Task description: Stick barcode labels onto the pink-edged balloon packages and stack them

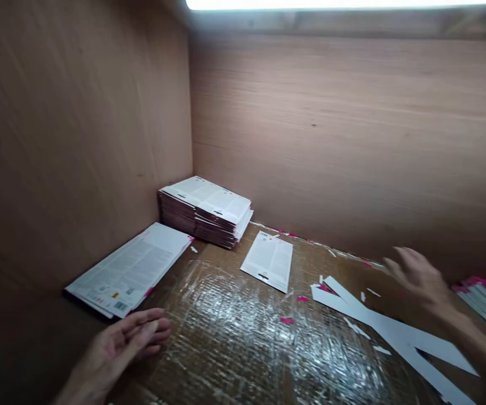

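Note:
My left hand (127, 346) hovers at the lower left with its fingers loosely bent and the palm partly showing; nothing is visible in it. Just beyond its fingertips lies a small pile of white printed cards (131, 267) with pink edges and a barcode, along the left wall. On the right, my right hand (420, 275) is raised over the table, slightly blurred, fingers apart and without anything in them. Below and left of it are crossed white cardboard strips (378, 320). One single printed card (268, 260) with a hanging slot lies flat near the middle.
A tall stack of printed cards (205, 208) stands in the back left corner. More pink-edged cards (485, 301) lie at the far right. Pink and white paper scraps (287, 320) are scattered over the film-covered tabletop (221, 343). Wooden walls (331, 135) enclose the back and left.

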`<state>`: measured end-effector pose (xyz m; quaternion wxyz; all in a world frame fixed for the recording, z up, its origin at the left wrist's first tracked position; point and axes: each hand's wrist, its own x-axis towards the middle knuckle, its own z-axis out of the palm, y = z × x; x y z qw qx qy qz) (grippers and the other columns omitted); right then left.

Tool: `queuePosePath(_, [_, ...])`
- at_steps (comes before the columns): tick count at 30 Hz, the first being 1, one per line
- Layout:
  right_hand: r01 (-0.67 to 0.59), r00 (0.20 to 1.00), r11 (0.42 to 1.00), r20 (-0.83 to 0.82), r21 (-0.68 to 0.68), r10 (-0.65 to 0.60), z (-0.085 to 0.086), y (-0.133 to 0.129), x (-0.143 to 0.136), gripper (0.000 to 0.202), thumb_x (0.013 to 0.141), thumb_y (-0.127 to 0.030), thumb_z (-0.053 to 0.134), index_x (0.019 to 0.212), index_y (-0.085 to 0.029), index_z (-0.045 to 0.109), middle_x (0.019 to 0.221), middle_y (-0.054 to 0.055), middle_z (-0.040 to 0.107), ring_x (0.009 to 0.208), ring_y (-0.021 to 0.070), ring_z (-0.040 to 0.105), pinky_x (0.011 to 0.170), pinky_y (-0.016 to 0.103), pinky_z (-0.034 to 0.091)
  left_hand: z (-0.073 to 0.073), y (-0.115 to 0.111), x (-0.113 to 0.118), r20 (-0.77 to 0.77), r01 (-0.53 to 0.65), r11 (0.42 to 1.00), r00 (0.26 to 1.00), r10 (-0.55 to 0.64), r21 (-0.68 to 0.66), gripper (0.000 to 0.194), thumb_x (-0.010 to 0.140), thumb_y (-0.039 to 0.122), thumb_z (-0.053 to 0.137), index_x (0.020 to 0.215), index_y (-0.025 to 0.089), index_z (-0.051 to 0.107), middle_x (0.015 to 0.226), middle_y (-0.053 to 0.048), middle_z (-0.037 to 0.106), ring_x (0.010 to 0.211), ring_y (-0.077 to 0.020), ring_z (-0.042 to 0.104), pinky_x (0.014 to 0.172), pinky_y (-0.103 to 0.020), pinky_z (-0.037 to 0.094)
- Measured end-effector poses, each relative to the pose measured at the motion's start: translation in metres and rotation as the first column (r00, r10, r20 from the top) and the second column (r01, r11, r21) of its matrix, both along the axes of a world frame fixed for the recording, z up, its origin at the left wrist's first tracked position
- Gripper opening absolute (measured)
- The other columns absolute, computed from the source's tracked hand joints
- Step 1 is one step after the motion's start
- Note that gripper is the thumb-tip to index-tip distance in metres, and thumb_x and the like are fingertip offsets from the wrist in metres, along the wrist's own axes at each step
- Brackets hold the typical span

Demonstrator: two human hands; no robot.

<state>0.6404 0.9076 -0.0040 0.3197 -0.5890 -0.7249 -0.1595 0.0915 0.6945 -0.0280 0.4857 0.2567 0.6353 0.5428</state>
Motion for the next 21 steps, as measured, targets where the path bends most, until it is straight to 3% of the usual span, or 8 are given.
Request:
queuePosePath(2, [-0.2,0.977,0.974,0.051,-0.104,0.206,0.006,0.017,-0.106,0.047,0.091,-0.054,0.038,0.119,-0.024,0.06,0.122,0.017,0.06,0.112,0.0308,0.058,0.096,0.045,0.044,0.004,-0.003,0.005,0.006,0.014,0.999,1.0,-0.014,0.031,0.049,0.059,0.051,0.081,0.093,0.016,0.073,0.089,-0.011,0.078,0.083,-0.025,0.074,0.066,-0.024,0.059])
queuePosePath(5, [-0.426,0.869,0.868,0.152,-0.255,0.471,0.026,0.032,-0.265,0.042,0.093,-0.046,0.046,0.125,-0.021,0.055,0.128,0.011,0.06,0.113,0.0263,0.058,0.095,0.039,0.045,0.006,-0.009,0.008,0.045,0.072,0.996,0.996,-0.074,0.056,0.048,0.06,0.053,0.08,0.09,0.016,0.073,0.085,-0.011,0.078,0.081,-0.0257,0.073,0.066,-0.026,0.058])
queuePosePath(7, [-0.431,0.827,0.853,0.249,-0.295,0.505,0.037,0.039,-0.341,0.053,0.09,-0.047,0.054,0.133,-0.017,0.047,0.133,0.014,0.055,0.117,0.0284,0.055,0.098,0.039,0.042,0.004,-0.014,0.004,0.075,0.091,0.994,0.993,-0.096,0.067,0.047,0.061,0.053,0.079,0.091,0.017,0.073,0.085,-0.01,0.078,0.082,-0.0257,0.073,0.067,-0.027,0.058])
queuePosePath(8, [-0.401,0.817,0.858,0.297,-0.322,0.494,0.041,0.044,-0.366,0.058,0.087,-0.049,0.057,0.134,-0.016,0.045,0.132,0.016,0.055,0.116,0.0297,0.055,0.096,0.039,0.042,0.003,-0.017,-0.001,0.087,0.091,0.994,0.992,-0.096,0.067,0.047,0.061,0.053,0.078,0.092,0.017,0.073,0.085,-0.01,0.078,0.082,-0.0255,0.073,0.068,-0.028,0.058])
queuePosePath(10, [-0.335,0.812,0.873,0.361,-0.354,0.458,0.045,0.053,-0.392,0.062,0.083,-0.053,0.062,0.131,-0.015,0.047,0.125,0.019,0.058,0.111,0.0322,0.057,0.091,0.041,0.044,0.001,-0.022,-0.013,0.102,0.083,0.995,0.991,-0.09,0.063,0.048,0.063,0.054,0.078,0.093,0.018,0.073,0.087,-0.01,0.078,0.084,-0.0254,0.073,0.07,-0.028,0.057])
queuePosePath(12, [-0.295,0.819,0.885,0.382,-0.36,0.428,0.047,0.06,-0.396,0.064,0.081,-0.057,0.063,0.127,-0.014,0.05,0.12,0.02,0.061,0.106,0.0337,0.059,0.087,0.041,0.044,-0.001,-0.026,-0.027,0.109,0.089,0.994,0.99,-0.095,0.056,0.05,0.062,0.056,0.078,0.093,0.018,0.073,0.089,-0.01,0.078,0.086,-0.0258,0.072,0.071,-0.028,0.057])
queuePosePath(16, [-0.311,0.828,0.903,0.381,-0.296,0.41,0.054,0.063,-0.407,0.071,0.083,-0.062,0.056,0.134,-0.013,0.043,0.131,0.02,0.055,0.113,0.0331,0.056,0.093,0.04,0.041,-0.004,-0.027,-0.043,0.104,0.08,0.995,0.991,-0.085,0.053,0.05,0.061,0.057,0.078,0.092,0.018,0.073,0.087,-0.009,0.078,0.085,-0.0252,0.072,0.07,-0.028,0.056])
queuePosePath(21, [-0.281,0.807,0.913,0.442,-0.297,0.392,0.069,0.069,-0.482,0.057,0.089,-0.057,0.05,0.125,-0.013,0.052,0.123,0.018,0.061,0.109,0.0293,0.059,0.092,0.038,0.043,-0.012,-0.023,-0.051,0.122,0.094,0.994,0.987,-0.101,0.062,0.056,0.06,0.062,0.077,0.094,0.017,0.073,0.088,-0.01,0.077,0.086,-0.0263,0.072,0.071,-0.03,0.056])
